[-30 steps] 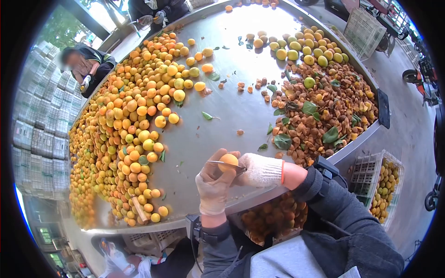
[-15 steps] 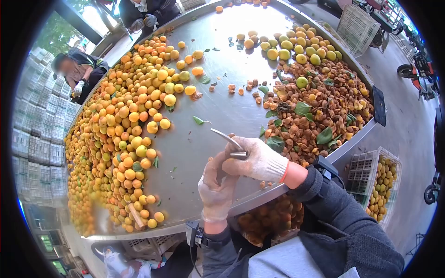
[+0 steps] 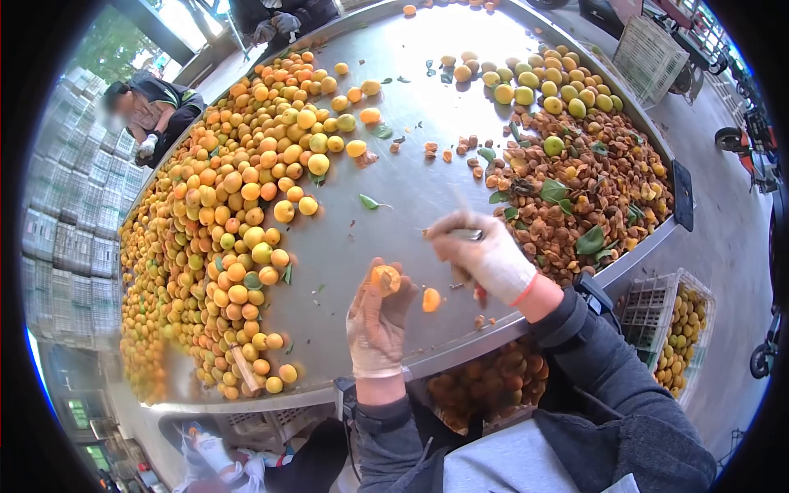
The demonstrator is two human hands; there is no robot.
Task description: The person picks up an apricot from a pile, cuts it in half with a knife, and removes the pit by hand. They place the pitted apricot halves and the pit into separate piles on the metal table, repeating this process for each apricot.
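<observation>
My gloved left hand point(image 3: 376, 333) is raised over the metal table's near part, its fingers holding an orange apricot piece point(image 3: 385, 280) whose open side shows. To the right, my gloved right hand point(image 3: 486, 256) is closed round a metal tool point(image 3: 467, 234), whose far end is blurred. Between and just below the hands, another orange piece point(image 3: 431, 300) appears above the metal surface. A small reddish bit is under my right hand, too blurred to name. Whole apricots point(image 3: 246, 214) are heaped on the left; brown pits and scraps point(image 3: 567, 197) with leaves lie on the right.
The metal table point(image 3: 329, 246) carries yellow-green fruit point(image 3: 567, 82) at its back right. A phone-like dark object point(image 3: 683, 195) is on the right rim. A crate of fruit point(image 3: 678, 333) stands at lower right. Two people point(image 3: 156, 115) point(image 3: 283, 23) are beyond the table, and another person's legs show lower left.
My hands have separated: the right moved right and up with the tool, the left slightly down. The opened fruit and a separate orange piece now show. The whole view has shifted slightly.
</observation>
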